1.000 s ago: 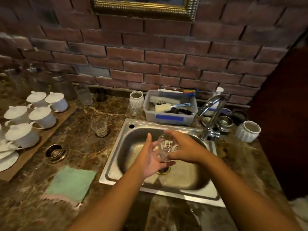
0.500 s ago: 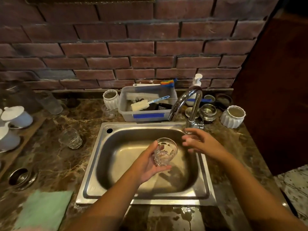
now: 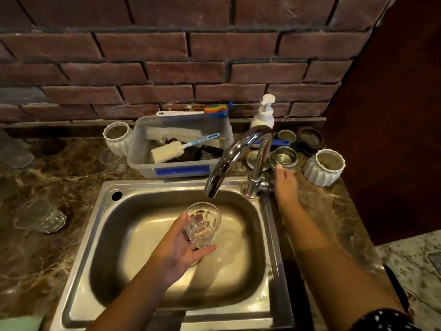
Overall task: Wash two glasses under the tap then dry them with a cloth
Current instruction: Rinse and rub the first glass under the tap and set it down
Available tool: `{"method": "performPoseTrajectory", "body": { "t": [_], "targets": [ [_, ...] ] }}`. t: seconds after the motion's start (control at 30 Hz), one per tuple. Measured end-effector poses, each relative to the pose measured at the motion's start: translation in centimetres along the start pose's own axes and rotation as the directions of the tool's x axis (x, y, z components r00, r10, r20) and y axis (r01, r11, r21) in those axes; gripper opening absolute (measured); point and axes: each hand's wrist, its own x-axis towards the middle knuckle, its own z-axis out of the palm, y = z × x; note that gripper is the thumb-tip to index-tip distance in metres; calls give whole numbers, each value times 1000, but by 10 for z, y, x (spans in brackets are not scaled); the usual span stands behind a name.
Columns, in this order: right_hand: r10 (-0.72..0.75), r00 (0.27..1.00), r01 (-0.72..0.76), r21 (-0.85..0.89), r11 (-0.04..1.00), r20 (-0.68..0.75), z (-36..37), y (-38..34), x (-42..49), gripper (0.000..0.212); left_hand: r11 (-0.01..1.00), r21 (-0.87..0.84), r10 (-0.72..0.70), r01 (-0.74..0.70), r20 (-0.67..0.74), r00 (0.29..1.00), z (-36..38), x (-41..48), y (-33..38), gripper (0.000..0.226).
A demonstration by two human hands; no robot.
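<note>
My left hand (image 3: 177, 249) grips a clear faceted glass (image 3: 202, 224) over the steel sink (image 3: 81, 271), mouth up, just below the spout of the chrome tap (image 3: 236, 158). No water shows at the spout. My right hand (image 3: 284, 185) rests at the tap's lever at the base, right of the tap; the fingers are hidden behind it. A second clear glass (image 3: 40, 217) stands on the marble counter left of the sink. A corner of the green cloth (image 3: 21, 323) shows at the bottom left edge.
Behind the sink stands a plastic tub (image 3: 148, 163) with brushes, beside a white ribbed cup (image 3: 118, 137) and a small glass (image 3: 114, 160). Right of the tap are a soap pump (image 3: 263, 113), metal bowls (image 3: 284, 158) and another white ribbed cup (image 3: 324, 167). A brick wall rises behind.
My right hand let go of the glass and moved right to the tap's base. My left hand keeps the glass under the spout. The view has moved closer and to the right.
</note>
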Motion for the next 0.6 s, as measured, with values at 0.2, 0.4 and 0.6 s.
{"method": "performPoseTrajectory", "body": {
  "t": [0.2, 0.4, 0.6],
  "targets": [
    [-51, 998, 51, 6, 999, -27, 25, 14, 22, 49, 1000, 22, 16, -17, 22, 1000, 12, 7, 8, 62],
    [-122, 987, 110, -114, 987, -102, 31, 26, 28, 55, 999, 46, 17, -15, -29, 999, 20, 10, 5, 59],
    [-151, 968, 114, -184, 976, -200, 34, 26, 29, 49, 999, 49, 16, -13, -62, 998, 22, 8, 1, 63]
  ]
}}
